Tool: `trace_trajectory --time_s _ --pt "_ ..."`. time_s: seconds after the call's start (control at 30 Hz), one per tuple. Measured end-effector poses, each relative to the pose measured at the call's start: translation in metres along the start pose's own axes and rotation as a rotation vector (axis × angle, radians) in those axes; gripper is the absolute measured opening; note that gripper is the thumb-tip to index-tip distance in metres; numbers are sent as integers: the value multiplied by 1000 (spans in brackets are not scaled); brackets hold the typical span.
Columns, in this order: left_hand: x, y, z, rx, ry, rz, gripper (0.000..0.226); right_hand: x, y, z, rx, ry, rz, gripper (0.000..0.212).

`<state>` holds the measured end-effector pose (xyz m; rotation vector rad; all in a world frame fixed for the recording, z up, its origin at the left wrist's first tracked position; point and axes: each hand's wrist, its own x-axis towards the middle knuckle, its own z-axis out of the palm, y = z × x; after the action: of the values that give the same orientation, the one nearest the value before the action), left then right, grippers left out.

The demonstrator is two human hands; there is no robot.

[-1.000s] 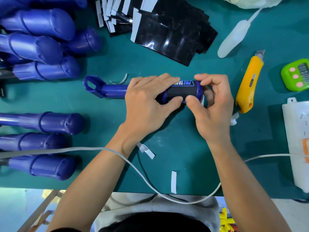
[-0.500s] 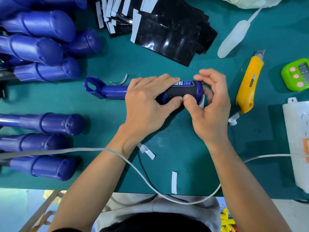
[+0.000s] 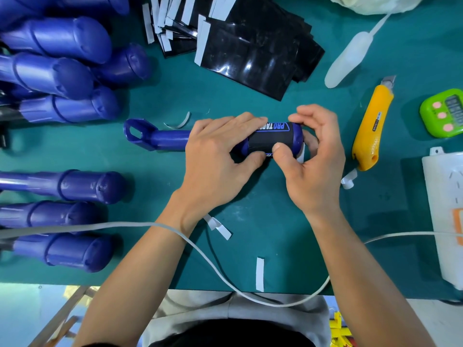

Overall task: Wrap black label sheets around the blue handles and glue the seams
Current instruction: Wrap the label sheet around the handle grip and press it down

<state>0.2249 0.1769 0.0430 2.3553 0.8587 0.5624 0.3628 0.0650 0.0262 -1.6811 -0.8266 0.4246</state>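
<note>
A blue handle point(image 3: 160, 139) lies sideways at the middle of the green mat, its looped end to the left. A black label sheet point(image 3: 273, 137) with blue "PRO" lettering is wrapped round its thick right end. My left hand point(image 3: 218, 159) grips the handle over the label's left part, fingers on top, thumb below. My right hand point(image 3: 313, 156) curls round the handle's right end, its thumb pressing the label's near edge. A white backing strip point(image 3: 301, 152) shows between the right fingers. A pile of black label sheets point(image 3: 248, 53) lies at the back.
Several bare blue handles point(image 3: 60, 71) are heaped at the left. A yellow utility knife point(image 3: 370, 126), a white glue bottle point(image 3: 350, 58), a green timer point(image 3: 443, 113) and a white power strip point(image 3: 446, 216) stand at the right. A white cable point(image 3: 200, 254) and paper strips point(image 3: 259, 274) cross the front.
My right hand has shifted slightly left and its thumb has slid along the label's near edge. The left hand and the handle have stayed put.
</note>
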Motion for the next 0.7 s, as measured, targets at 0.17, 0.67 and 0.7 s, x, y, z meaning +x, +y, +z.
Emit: trace_trajectory --time_s 0.17,0.67,0.7 --pt "1 -1 0 -26 -10 -19 46 0 0 -1 2 3 2 51" --pt "3 1 2 -67 -9 -68 42 -1 -1 0 -4 13 6 50" --pt "3 2 2 -70 -10 -72 42 -1 -1 0 -10 14 7 50"
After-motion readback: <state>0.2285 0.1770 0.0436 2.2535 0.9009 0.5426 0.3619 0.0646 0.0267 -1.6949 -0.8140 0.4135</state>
